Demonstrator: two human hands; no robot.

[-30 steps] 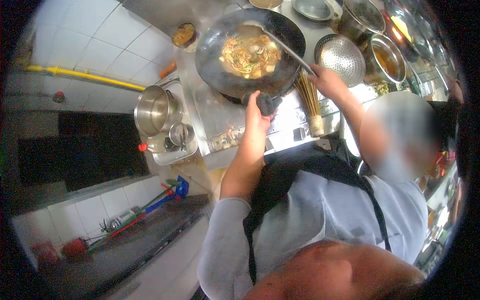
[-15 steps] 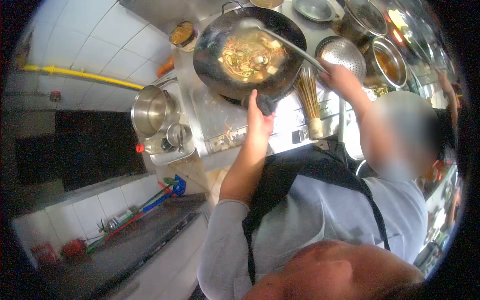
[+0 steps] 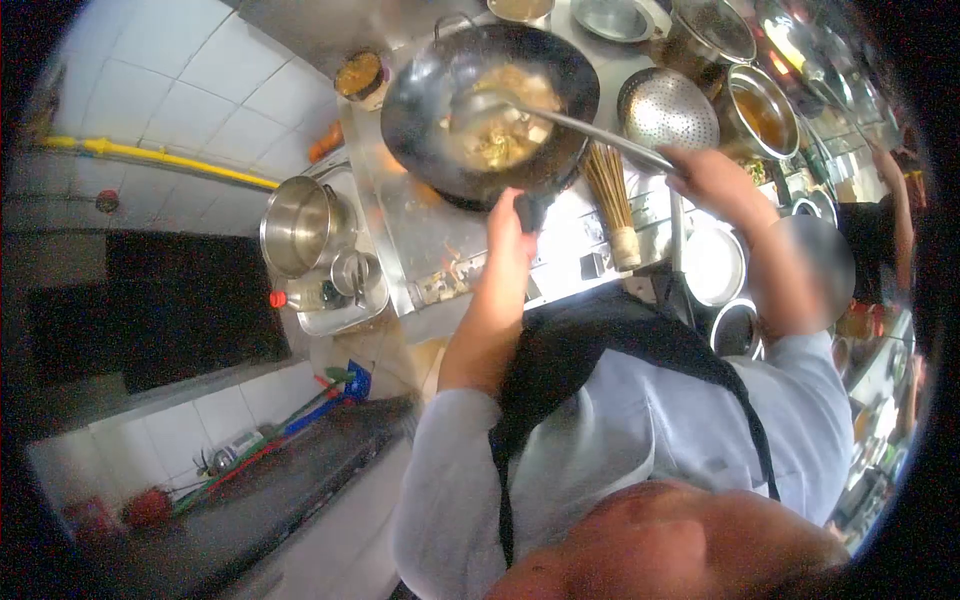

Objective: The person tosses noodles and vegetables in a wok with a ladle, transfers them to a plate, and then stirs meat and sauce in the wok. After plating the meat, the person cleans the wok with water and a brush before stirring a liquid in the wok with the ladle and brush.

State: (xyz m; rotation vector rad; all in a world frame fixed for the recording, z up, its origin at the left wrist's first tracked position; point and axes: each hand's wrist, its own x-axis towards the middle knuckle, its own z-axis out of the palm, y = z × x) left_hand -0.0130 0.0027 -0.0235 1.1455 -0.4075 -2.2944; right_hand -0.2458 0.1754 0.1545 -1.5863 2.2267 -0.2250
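Gripping the cloth-wrapped wok handle, left hand closed tight; wok on the stove, noodles inside; right hand clamped on the ladle dipped among them; too steep a tilt could slop broth over the rim.

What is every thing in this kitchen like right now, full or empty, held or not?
wok, has food in it, held by its handle.
food, noodles and chunks lying in the wok.
ladle, bowl end over the food.
left hand, closed on the wok's cloth-wrapped handle.
right hand, closed on the ladle's handle.
steel pot, upright, looks empty.
strainer, empty, beside the wok.
broth pot, uncovered, holds brown liquid.
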